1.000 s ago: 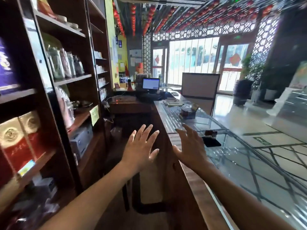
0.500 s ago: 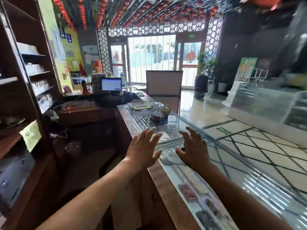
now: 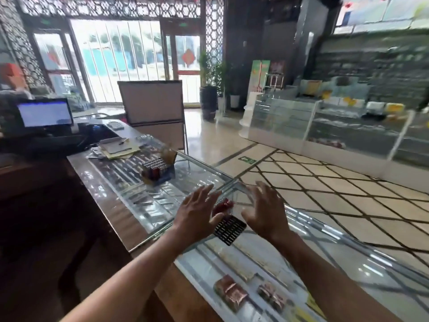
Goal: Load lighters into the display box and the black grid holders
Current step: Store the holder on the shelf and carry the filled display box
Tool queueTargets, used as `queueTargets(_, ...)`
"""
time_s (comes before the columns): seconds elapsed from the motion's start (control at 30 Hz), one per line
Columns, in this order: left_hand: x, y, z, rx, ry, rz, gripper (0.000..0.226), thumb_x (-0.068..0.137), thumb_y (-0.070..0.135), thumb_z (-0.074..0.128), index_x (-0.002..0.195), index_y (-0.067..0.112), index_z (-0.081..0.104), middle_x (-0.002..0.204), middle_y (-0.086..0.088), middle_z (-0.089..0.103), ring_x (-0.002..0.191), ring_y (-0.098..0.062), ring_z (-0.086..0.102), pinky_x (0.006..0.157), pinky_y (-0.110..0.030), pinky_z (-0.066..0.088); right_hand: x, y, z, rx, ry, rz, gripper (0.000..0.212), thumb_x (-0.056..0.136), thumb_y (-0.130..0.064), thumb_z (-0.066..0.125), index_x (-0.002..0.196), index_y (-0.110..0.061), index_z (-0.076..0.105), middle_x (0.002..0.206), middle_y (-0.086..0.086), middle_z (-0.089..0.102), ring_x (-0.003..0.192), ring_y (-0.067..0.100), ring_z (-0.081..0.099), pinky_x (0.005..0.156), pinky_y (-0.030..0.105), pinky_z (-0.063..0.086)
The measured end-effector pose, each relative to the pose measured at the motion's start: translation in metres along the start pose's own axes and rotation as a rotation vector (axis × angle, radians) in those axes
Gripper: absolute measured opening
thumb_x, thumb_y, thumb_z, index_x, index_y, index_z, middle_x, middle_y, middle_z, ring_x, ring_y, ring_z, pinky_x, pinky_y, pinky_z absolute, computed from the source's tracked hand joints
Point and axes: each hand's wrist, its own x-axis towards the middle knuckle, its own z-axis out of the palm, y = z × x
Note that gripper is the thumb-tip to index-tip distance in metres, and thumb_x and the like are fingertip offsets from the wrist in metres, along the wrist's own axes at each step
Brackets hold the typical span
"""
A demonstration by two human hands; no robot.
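counter [image 3: 109, 182]: runs near to far | display box [image 3: 157, 169]: on counter, beyond the hands, left of holder | paper stack [image 3: 118, 148]: on counter, behind box | monitor [image 3: 45, 112]: far left, behind papers | grid holder [image 3: 229, 230]: on counter, between left hand [image 3: 197, 217] and right hand [image 3: 264, 212] | loose lighters [image 3: 221, 205]: just behind holder

Desk top [image 3: 192, 180]: clear glass, smooth, high gloss, strong window glare.
Desk edge [image 3: 109, 205], left of the glass: brown wood, smooth, semi-gloss.
Black grid holder [image 3: 229, 230], centre of frame: looks like matt black plastic, surface broken by pale slots.
Red lighters [image 3: 221, 205], just above it: glossy; blurred, material unclear.
Display box [image 3: 170, 156], upper centre-left: tan flap reads as matt cardboard.
Boxed lighters [image 3: 154, 165]: caps look like bright metal.
Paper stack [image 3: 118, 148]: matt, white and yellowish sheets.
Packs under the glass [image 3: 231, 293], bottom centre: coppery, foil-like sheen.
Floor [image 3: 325, 205], right: polished tile, glossy.
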Motion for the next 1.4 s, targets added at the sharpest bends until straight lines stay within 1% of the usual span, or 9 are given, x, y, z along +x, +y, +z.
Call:
queueTargets(0.27, 0.071, -0.052, 0.059, -0.120, -0.165, 0.196, 0.074, 0.100, 0.060, 0.046, 0.162, 0.033, 0.016, 0.171, 0.002, 0.009, 0.156, -0.024, 0.013, 0.124, -0.042, 0.020, 0.013, 0.016, 0.075, -0.106, -0.030, 0.283, 0.068, 0.079, -0.050, 0.054, 0.138, -0.016, 0.051, 0.144, 0.014, 0.047, 0.124, 0.036, 0.052, 0.095, 0.051, 0.052)
queueTargets(0.5, 0.115, -0.094, 0.101, -0.243, -0.278, 0.332, 0.078, 0.097, 0.066, 0.044, 0.162, 0.030, 0.018, 0.170, 0.000, 0.015, 0.155, -0.022, 0.019, 0.122, -0.042, 0.024, 0.014, -0.003, 0.128, -0.109, -0.145, 0.561, 0.076, 0.094, -0.050, 0.056, 0.157, -0.020, 0.026, 0.162, 0.007, 0.028, 0.146, 0.026, 0.029, 0.117, 0.042, 0.034)
queueTargets(0.63, 0.124, -0.104, 0.124, -0.515, -0.391, 0.233, 0.076, 0.099, 0.058, 0.052, 0.161, 0.027, 0.022, 0.166, -0.001, 0.028, 0.150, -0.020, 0.030, 0.120, -0.039, 0.028, 0.012, -0.014, 0.146, -0.086, -0.145, 0.656, 0.078, 0.094, -0.049, 0.059, 0.158, -0.022, 0.025, 0.158, 0.005, 0.039, 0.141, 0.024, 0.038, 0.116, 0.038, 0.036)
queueTargets(0.77, 0.124, -0.101, 0.133, -1.025, -0.543, 0.025, 0.067, 0.104, 0.050, 0.050, 0.160, 0.020, 0.028, 0.161, -0.004, 0.038, 0.124, -0.001, 0.048, 0.094, -0.007, 0.038, 0.009, -0.020, 0.163, -0.035, -0.131, 0.745, 0.078, 0.092, -0.052, 0.058, 0.157, -0.020, 0.028, 0.155, 0.006, 0.047, 0.138, 0.025, 0.045, 0.114, 0.038, 0.039)
queueTargets(0.9, 0.122, -0.097, 0.142, -1.274, -0.618, -0.108, 0.071, 0.098, 0.067, 0.031, 0.155, 0.025, 0.036, 0.159, -0.004, 0.041, 0.138, -0.010, 0.041, 0.116, -0.033, 0.029, 0.005, -0.025, 0.174, -0.005, -0.128, 0.801, 0.080, 0.096, -0.051, 0.058, 0.160, -0.018, 0.021, 0.157, 0.009, 0.043, 0.142, 0.028, 0.041, 0.111, 0.039, 0.042)
queueTargets(1.03, 0.117, -0.089, 0.144, -1.457, -0.623, -0.201, 0.034, 0.108, 0.047, 0.022, 0.106, 0.041, 0.056, 0.101, 0.024, 0.062, 0.090, 0.015, 0.062, 0.095, -0.023, 0.045, 0.008, -0.028, 0.181, 0.047, -0.122, 0.885, 0.080, 0.099, -0.051, 0.055, 0.162, -0.019, 0.017, 0.156, 0.015, 0.042, 0.142, 0.032, 0.040, 0.113, 0.041, 0.041)
queueTargets(1.13, 0.114, -0.084, 0.148, -1.445, -0.671, -0.215, 0.049, 0.110, 0.048, 0.017, 0.107, 0.037, 0.064, 0.093, 0.008, 0.074, 0.086, -0.003, 0.068, 0.069, -0.019, 0.051, 0.009, -0.027, 0.187, 0.059, -0.108, 0.926, 0.078, 0.099, -0.053, 0.054, 0.162, -0.022, 0.019, 0.151, 0.012, 0.048, 0.138, 0.030, 0.044, 0.111, 0.042, 0.042)
queueTargets(1.23, 0.112, -0.078, 0.153, -1.452, -0.693, -0.250, 0.059, 0.107, 0.055, 0.019, 0.121, 0.025, 0.067, 0.108, -0.014, 0.074, 0.087, -0.017, 0.070, 0.063, -0.021, 0.055, 0.010, -0.025, 0.192, 0.089, -0.076, 0.939, 0.074, 0.098, -0.053, 0.055, 0.159, -0.025, 0.025, 0.145, 0.008, 0.055, 0.133, 0.027, 0.049, 0.109, 0.043, 0.045)
queueTargets(1.4, 0.113, -0.075, 0.158, -1.473, -0.690, -0.214, 0.068, 0.101, 0.065, 0.024, 0.125, 0.014, 0.062, 0.114, -0.022, 0.070, 0.091, -0.021, 0.069, 0.068, -0.021, 0.058, 0.010, -0.025, 0.195, 0.168, -0.010, 0.945, 0.070, 0.097, -0.050, 0.058, 0.157, -0.025, 0.031, 0.145, 0.002, 0.057, 0.132, 0.022, 0.053, 0.109, 0.040, 0.046)
